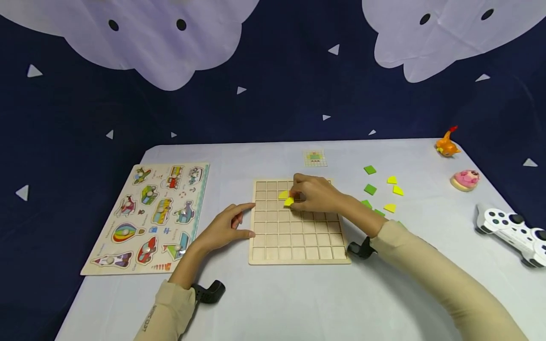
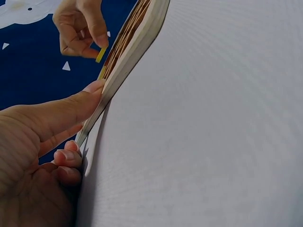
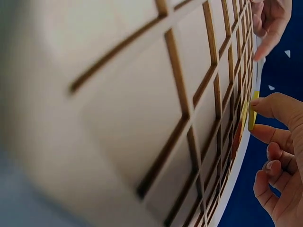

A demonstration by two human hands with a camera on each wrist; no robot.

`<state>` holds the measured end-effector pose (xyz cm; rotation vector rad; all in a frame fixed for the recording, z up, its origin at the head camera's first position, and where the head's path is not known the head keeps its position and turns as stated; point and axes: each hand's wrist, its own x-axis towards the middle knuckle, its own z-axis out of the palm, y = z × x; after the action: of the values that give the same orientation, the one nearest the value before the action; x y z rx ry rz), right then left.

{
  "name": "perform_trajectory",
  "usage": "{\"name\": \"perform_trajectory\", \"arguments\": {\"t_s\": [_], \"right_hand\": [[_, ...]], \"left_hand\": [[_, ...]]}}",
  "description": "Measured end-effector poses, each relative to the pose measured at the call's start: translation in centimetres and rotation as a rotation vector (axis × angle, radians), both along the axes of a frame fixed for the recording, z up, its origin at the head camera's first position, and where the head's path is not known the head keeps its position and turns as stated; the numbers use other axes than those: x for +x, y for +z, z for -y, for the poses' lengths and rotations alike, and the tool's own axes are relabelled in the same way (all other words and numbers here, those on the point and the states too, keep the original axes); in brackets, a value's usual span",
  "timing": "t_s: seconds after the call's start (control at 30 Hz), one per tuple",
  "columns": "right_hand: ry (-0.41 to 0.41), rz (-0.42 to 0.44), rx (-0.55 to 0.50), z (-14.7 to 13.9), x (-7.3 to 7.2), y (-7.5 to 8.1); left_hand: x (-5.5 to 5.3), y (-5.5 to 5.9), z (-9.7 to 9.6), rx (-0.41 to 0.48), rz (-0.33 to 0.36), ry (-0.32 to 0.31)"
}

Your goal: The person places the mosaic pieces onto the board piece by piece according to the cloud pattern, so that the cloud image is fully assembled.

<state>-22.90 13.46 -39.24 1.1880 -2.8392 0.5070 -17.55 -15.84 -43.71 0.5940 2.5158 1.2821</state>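
Note:
Between thumb and index finger, my right hand (image 1: 317, 193) pinches a yellow tile (image 1: 288, 202) with a curved edge, over the upper part of the wooden grid board (image 1: 298, 255). The right wrist view shows this tile (image 3: 253, 111) edge-on, held close over the grid. Another yellow tile (image 1: 283, 194) lies in a grid square just beside it, and the right hand hides squares to the right. My left hand (image 1: 222, 229) touches the board's left edge with thumb and index fingertip spread apart. In the left wrist view its thumb (image 2: 71, 111) presses along the board's side.
Loose green tiles (image 1: 370, 189) and yellow tiles (image 1: 390, 208) lie right of the board. A small pattern card (image 1: 315, 158) sits behind it. A vehicle puzzle (image 1: 159, 218) lies left; a game controller (image 1: 512, 234), pink toy (image 1: 465, 180) and orange figure (image 1: 446, 145) stand right.

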Motion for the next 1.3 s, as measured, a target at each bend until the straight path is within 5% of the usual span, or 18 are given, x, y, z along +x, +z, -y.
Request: {"name": "perform_trajectory", "arguments": {"t_s": [0.67, 1.03, 1.3], "right_hand": [[0.066, -0.063, 0.070, 3.4, -0.3, -0.6], [-0.027, 0.126, -0.023, 4.0, 0.1, -0.7], [0.009, 0.088, 0.041, 4.4, 0.0, -0.1]], "left_hand": [[0.0, 0.3, -0.3, 0.002, 0.000, -0.005], [0.0, 0.4, -0.3, 0.004, -0.002, -0.003], [0.1, 0.3, -0.1, 0.007, 0.012, 0.009]]}}
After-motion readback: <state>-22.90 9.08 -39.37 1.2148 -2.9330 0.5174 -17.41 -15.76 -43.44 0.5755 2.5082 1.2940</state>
